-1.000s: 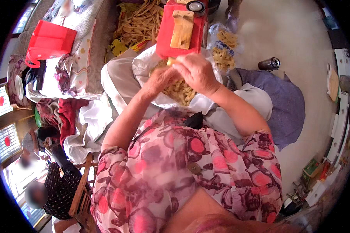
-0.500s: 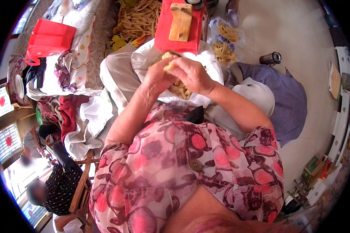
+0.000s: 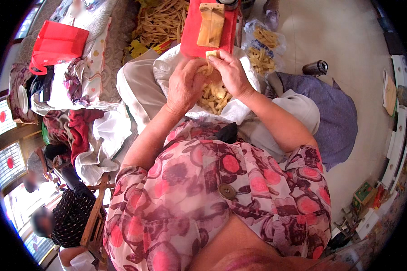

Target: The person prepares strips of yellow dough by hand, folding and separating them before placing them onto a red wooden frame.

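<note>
Both hands are over a white cloth bag [image 3: 165, 63] spread in my lap, with short pale-yellow pieces [image 3: 212, 100] lying inside it. My right hand [image 3: 233, 77] pinches a pale-yellow strip [image 3: 211, 53] between thumb and fingers, its end sticking up by the fingertips. On the other side, my left hand [image 3: 184, 85] is curled closed, a yellowish strip [image 3: 206, 70] showing at its fingers. Whether both hands grip one strip cannot be made out. Just beyond them a wooden block [image 3: 211, 25] rests on a red board [image 3: 192, 43].
Long yellowish strips [image 3: 160, 22] are heaped at the far left. Clear plastic bags [image 3: 263, 47] of strips lie right of the board, near a dark cylindrical bottle [image 3: 315, 67] on the floor. A red bag [image 3: 61, 43] sits left on a bed; another person [image 3: 72, 217] is at lower left.
My hands have come apart slightly. The right hand has moved up and away with the strip, the left a little down and left, uncovering more pieces in the bag.
</note>
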Demonstrator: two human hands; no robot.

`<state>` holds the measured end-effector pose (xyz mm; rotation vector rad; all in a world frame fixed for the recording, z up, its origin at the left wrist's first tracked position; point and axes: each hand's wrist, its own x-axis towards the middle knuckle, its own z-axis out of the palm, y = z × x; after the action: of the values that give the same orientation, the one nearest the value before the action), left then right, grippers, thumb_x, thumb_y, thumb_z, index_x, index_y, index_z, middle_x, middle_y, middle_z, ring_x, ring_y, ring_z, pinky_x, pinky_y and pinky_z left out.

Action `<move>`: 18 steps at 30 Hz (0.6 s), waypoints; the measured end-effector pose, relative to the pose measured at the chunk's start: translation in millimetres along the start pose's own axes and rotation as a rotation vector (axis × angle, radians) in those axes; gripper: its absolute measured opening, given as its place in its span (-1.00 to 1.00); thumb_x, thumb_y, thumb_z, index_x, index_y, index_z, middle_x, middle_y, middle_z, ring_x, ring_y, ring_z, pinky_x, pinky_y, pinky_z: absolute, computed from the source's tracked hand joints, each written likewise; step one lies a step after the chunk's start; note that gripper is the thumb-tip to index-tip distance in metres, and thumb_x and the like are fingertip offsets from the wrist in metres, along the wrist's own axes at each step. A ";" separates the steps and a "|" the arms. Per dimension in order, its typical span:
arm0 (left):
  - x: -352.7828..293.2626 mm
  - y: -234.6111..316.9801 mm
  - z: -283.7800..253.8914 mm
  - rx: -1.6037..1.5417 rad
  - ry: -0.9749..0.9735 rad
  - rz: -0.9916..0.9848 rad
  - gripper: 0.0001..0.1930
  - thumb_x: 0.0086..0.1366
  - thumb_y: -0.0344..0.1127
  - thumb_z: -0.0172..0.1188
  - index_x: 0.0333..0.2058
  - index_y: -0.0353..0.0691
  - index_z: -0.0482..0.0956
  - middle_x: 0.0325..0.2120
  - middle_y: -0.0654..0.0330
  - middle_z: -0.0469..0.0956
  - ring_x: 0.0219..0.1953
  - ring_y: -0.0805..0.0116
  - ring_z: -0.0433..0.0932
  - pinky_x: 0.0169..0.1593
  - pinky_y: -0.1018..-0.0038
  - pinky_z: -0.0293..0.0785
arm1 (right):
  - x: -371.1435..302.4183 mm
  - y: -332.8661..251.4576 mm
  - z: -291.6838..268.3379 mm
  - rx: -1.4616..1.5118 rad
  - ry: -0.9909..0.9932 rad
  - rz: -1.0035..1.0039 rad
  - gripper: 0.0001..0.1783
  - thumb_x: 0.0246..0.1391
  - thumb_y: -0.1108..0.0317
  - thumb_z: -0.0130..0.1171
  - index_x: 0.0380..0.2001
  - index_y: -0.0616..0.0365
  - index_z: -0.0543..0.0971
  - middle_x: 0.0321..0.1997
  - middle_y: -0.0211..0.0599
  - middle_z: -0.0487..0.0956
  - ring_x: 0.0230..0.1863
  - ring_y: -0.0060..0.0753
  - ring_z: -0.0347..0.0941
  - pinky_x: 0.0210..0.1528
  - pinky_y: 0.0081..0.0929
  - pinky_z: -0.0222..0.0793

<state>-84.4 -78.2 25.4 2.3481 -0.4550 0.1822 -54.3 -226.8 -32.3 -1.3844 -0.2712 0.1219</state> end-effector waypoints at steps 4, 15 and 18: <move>2.3 -2.3 1.2 0.028 0.220 0.258 -0.62 -0.02 -0.56 0.01 -0.14 -0.25 0.42 -0.14 -0.09 0.41 -0.10 -0.09 0.41 -0.07 0.24 0.37 | -5.2 -11.8 0.2 1.002 -0.240 0.547 -0.84 0.13 0.29 0.05 -0.30 0.15 0.48 -0.43 -0.47 0.51 -0.58 -0.58 0.44 -0.54 -0.52 0.44; 10.5 -9.6 4.4 -0.128 0.118 0.054 -0.76 0.07 -0.49 0.02 -0.22 -0.24 0.42 -0.43 0.06 0.46 -0.32 0.11 0.48 -0.20 0.38 0.39 | -13.4 -28.0 3.1 -0.229 -0.201 -0.144 -0.69 0.13 0.15 0.04 -0.33 0.21 0.36 -0.54 -0.02 0.44 -0.50 0.04 0.43 -0.43 -0.27 0.30; 7.5 -21.8 2.9 -0.420 -0.007 -0.215 -0.81 0.14 -0.43 0.01 -0.23 -0.25 0.42 -0.44 0.15 0.45 -0.34 0.32 0.47 -0.22 0.44 0.38 | -11.6 -38.8 -4.6 -0.512 -0.207 -0.196 -0.70 0.11 0.16 0.05 -0.33 0.20 0.36 -0.51 -0.04 0.48 -0.45 0.00 0.47 -0.43 -0.28 0.32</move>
<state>-69.3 -67.6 11.3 1.9663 -0.2145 -0.0235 -67.1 -241.2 3.6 -1.8450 -0.6417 0.0324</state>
